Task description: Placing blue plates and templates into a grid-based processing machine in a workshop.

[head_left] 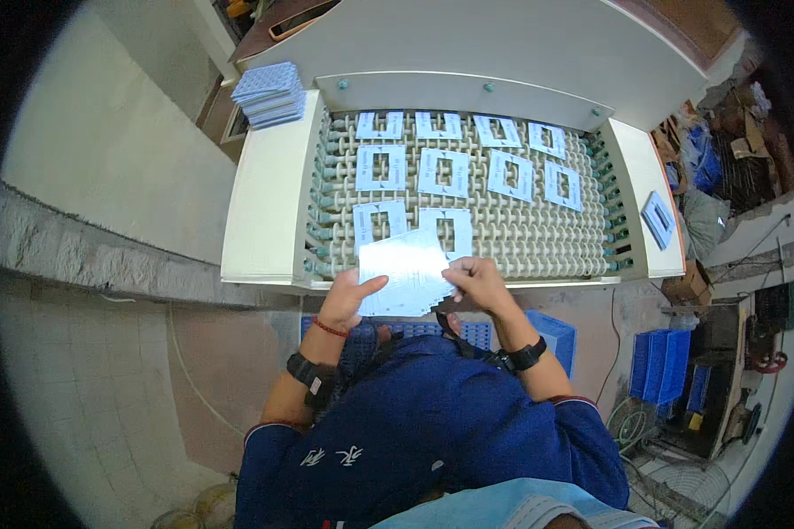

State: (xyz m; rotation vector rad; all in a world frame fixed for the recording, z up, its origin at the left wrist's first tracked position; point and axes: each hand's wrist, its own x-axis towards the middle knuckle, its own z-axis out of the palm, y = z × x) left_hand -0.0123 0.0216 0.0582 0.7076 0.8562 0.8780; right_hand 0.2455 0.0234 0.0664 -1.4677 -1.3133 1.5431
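Observation:
A fanned stack of thin, shiny silver plates (403, 275) is held between my hands, just above the near edge of the machine. My left hand (348, 300) grips the stack's left side, thumb lying on top. At the right edge, my right hand (480, 284) pinches the plates between thumb and fingers. Beyond them is a roller conveyor (538, 234) with pale disc-shaped wheels. Several flat light-blue plates with rectangular cut-outs (443, 173) lie on it in rough rows. The stack partly covers the two nearest ones.
A pile of bluish plates or trays (272, 93) sits on the machine's left ledge. One framed plate (657, 220) lies on the right ledge (635, 172). Blue crates (660, 366) and a cardboard box (688, 284) stand at right. A blue bin (554, 339) is beside my right arm.

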